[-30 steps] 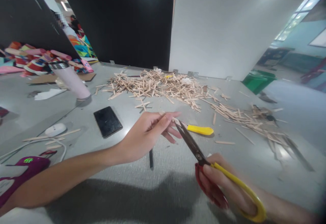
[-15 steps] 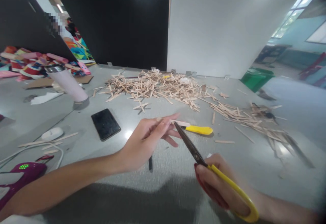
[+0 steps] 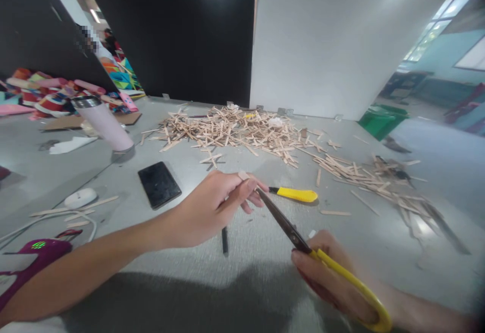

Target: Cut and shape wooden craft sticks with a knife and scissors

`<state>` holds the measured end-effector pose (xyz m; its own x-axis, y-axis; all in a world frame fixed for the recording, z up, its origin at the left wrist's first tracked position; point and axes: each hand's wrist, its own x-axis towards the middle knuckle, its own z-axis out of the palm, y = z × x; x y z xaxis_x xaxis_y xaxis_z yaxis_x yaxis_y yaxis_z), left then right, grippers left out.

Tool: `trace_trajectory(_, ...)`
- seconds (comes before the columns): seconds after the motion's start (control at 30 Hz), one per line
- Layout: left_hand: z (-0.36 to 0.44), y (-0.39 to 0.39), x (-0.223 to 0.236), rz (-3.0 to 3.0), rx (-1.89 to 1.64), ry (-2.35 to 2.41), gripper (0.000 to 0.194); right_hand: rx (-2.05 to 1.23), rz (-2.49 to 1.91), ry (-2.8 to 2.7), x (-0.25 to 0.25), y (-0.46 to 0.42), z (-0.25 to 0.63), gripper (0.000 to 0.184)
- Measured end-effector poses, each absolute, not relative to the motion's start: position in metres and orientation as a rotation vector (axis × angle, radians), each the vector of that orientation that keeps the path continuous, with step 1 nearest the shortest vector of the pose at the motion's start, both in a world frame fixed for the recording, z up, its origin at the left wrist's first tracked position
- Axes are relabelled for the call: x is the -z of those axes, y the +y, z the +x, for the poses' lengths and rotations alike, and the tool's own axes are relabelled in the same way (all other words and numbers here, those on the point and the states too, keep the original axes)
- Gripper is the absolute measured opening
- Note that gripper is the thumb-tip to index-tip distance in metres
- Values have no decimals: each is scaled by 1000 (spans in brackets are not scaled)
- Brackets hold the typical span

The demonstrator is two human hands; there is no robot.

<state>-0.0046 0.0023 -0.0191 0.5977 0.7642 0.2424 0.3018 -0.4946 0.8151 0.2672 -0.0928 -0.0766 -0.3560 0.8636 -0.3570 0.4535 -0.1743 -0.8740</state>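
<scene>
While a black phone (image 3: 159, 184) is seen left of the left hand (image 3: 214, 204), a small bit of wooden stick (image 3: 243, 175) is pinched in that hand's fingers. Beyond them, a heap of sticks (image 3: 227, 130) is spread. Close to the fingertips, the tips of the scissors (image 3: 282, 220) are held. Past the blades, a yellow cutter (image 3: 297, 194) is seen. The scissors are gripped by the right hand (image 3: 324, 270).

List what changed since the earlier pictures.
The scissors, blades parted a second ago, have closed. The pale stick in the left hand no longer juts past the fingertips, as it did half a second ago. The right hand still grips the scissors; phone, yellow cutter, stick pile stayed put.
</scene>
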Motion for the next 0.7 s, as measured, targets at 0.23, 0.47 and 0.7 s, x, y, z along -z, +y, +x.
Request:
trace_trajectory(0.23, -4, 1, 14, 1797, -733, 805, 50, -1630, -1380, -1688, 81, -91, 266, 73)
trace_trajectory(0.47, -8, 5, 13, 1907, -731, 795, 49, -1843, -1323, -1526, 82, -94, 265, 71)
trace_trajectory(0.7, -5, 5, 15, 1891, -674, 821, 50, -1830, -1413, -1571, 78, -96, 260, 80)
